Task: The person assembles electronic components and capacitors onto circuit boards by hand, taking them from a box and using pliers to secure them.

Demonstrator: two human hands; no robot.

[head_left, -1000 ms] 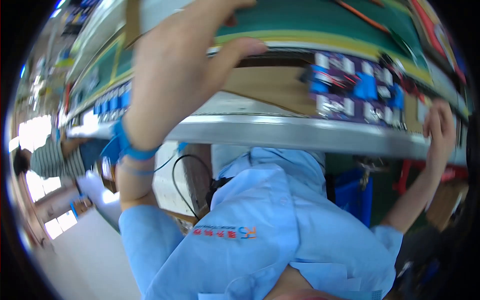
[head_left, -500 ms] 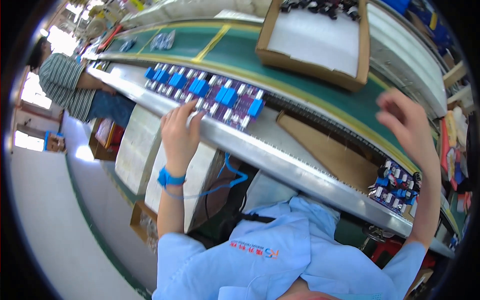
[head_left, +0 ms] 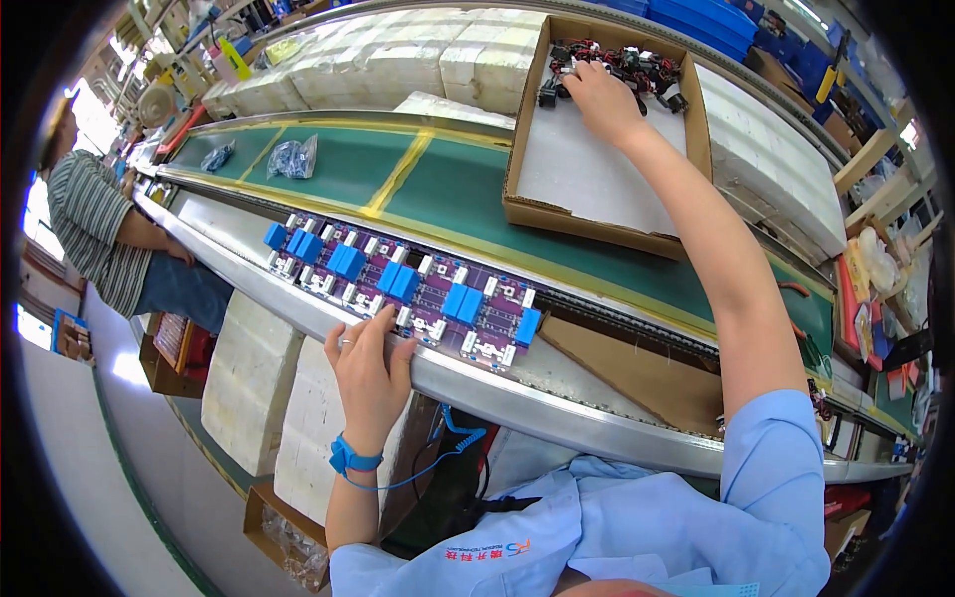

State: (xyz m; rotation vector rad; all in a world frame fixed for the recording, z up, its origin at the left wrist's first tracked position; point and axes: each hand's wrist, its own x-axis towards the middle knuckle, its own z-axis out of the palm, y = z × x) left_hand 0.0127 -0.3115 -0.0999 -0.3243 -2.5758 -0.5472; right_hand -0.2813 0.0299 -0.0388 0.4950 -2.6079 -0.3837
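A long purple circuit board (head_left: 428, 310) with blue blocks and white parts lies across the metal rails in front of me. My left hand (head_left: 370, 373), with a blue wrist strap (head_left: 355, 456), rests on the near rail (head_left: 497, 383). Its fingers are apart, and the fingertips reach the board's near edge. My right hand (head_left: 605, 102) is stretched out over the cardboard box (head_left: 609, 235) at the far side. Its fingers curl down into a heap of black parts with red and black wires (head_left: 652, 75); the fingertips are partly hidden there.
Beyond the board runs a green belt (head_left: 338, 179) with yellow tape and clear bags of blue parts (head_left: 291, 157). White foam blocks (head_left: 373, 62) stand behind it. Under the rail are more foam blocks. A person in a striped shirt (head_left: 85, 224) stands at far left.
My right hand has moved from above the belt at right into the box of black parts. My left hand stays at the board's near edge. The whole view has shifted.
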